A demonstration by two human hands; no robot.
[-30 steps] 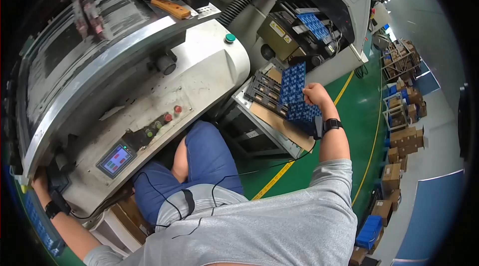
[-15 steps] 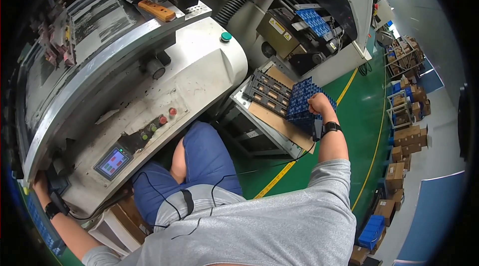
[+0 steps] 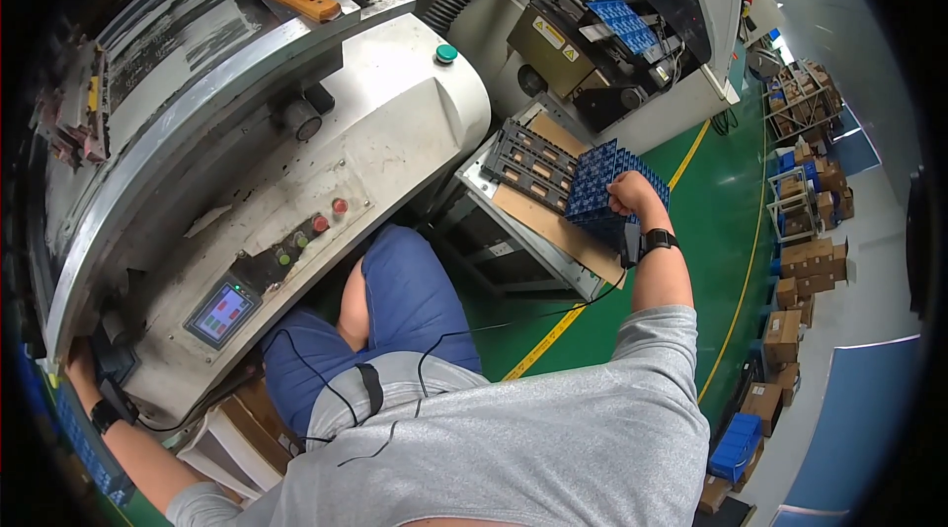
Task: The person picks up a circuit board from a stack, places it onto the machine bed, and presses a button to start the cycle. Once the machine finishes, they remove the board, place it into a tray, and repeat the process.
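At the right, my right hand [image 3: 633, 194] is closed, its fingers pinching the upper edge of a blue circuit board panel [image 3: 595, 179]. That panel stands among several similar ones beside a black slotted rack [image 3: 534, 167]. The rack rests on a small metal side table with brown board [image 3: 528, 219] on top. At the far left, my left hand [image 3: 81, 366] reaches to the lower left corner of a large white printing machine [image 3: 395, 97]. Its fingers are hidden against the machine, near a black knob, so their grip does not show.
An orange-handled scraper [image 3: 302, 1] lies on the machine's metal frame, next to the grey-smeared screen [image 3: 183, 38]. Below are a small touchscreen [image 3: 224, 314] and coloured buttons. Another machine [image 3: 592, 63] holds a blue panel at the back. Cartons [image 3: 782, 337] line the right wall.
The squeegee carriage on the printing machine has shifted left, baring more of the screen. My right hand stays at the blue panels, with only a slight shift. My left hand has hardly moved.
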